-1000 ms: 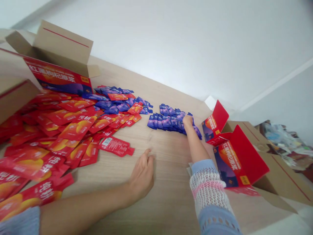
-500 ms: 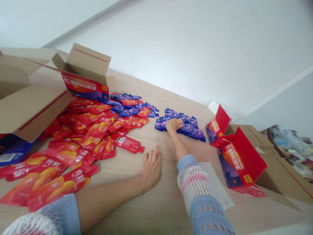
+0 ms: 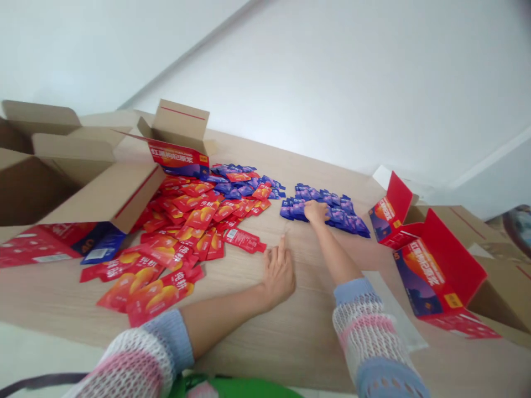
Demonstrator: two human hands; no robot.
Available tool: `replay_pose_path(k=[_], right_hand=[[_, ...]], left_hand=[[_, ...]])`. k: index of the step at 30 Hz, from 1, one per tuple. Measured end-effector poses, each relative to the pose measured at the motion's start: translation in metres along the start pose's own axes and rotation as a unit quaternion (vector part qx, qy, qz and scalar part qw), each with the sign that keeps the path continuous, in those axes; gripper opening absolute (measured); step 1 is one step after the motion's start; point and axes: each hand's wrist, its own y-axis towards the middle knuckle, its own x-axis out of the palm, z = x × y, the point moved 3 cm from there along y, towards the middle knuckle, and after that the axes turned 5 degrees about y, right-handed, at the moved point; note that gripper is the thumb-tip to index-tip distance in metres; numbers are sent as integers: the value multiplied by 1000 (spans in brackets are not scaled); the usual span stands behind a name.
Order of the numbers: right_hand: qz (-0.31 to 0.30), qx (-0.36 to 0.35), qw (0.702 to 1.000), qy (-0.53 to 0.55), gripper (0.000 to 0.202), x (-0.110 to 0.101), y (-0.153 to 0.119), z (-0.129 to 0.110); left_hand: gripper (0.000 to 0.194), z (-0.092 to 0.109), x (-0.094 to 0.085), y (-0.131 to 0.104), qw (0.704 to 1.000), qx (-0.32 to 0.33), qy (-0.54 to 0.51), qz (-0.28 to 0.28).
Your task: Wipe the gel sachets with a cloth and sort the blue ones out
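Observation:
My right hand (image 3: 316,211) is on a row of blue sachets (image 3: 348,221) at the middle of the table. Its fingers look curled down onto the sachets, with the tips partly hidden. Below and left of it, my left hand (image 3: 280,276) rests on the wood, index finger stretched out and holding nothing. Just beyond its fingers lies a single red sachet (image 3: 243,240), back side up with a barcode. To the left spreads a loose heap of red sachets (image 3: 201,215). More blue sachets (image 3: 234,189) lie along the heap's far edge, a few red ones among them.
Two open red-and-blue boxes (image 3: 418,276) (image 3: 385,213) stand on the right. On the left are an open box (image 3: 178,157) behind the heap and larger open cartons (image 3: 74,193). A white sheet (image 3: 394,309) lies beside my right forearm. A wall rises behind the table (image 3: 269,149).
The view has shifted, so everything sits further right and more of the left cartons shows. My left index finger has stretched out. My right hand stays on the blue sachets.

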Motion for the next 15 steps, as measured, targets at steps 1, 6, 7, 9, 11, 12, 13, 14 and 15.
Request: replay_pose_path(k=[1,6,7,9,11,12,13,14,15], right_hand=[[-15,3,1000,21,26,-1,-6,3],[-100,8,986,130,33,16,-63,24],[-115,9,983,146,33,21,-77,28],[-161,11,970,183,33,31,-105,33],[-177,1,968,176,32,38,-129,33],[-172,-9,972,162,31,40,-140,31],[-157,-21,977,142,31,41,-150,27],[-136,-34,983,121,31,42,-160,23],[-114,-48,987,99,31,43,-169,18]], left_hand=[[51,2,-3,-3,1000,17,-3,0],[31,-3,-31,3,992,126,-27,0],[23,-13,-43,13,994,108,-26,5],[16,-47,-71,44,1000,-15,-12,23],[23,-91,-103,82,988,-142,1,56],[27,-114,-116,101,983,-176,1,57],[27,-136,-126,117,977,-209,-2,47],[28,-157,-134,132,974,-223,-3,36],[29,-175,-140,143,973,-228,-3,24]])
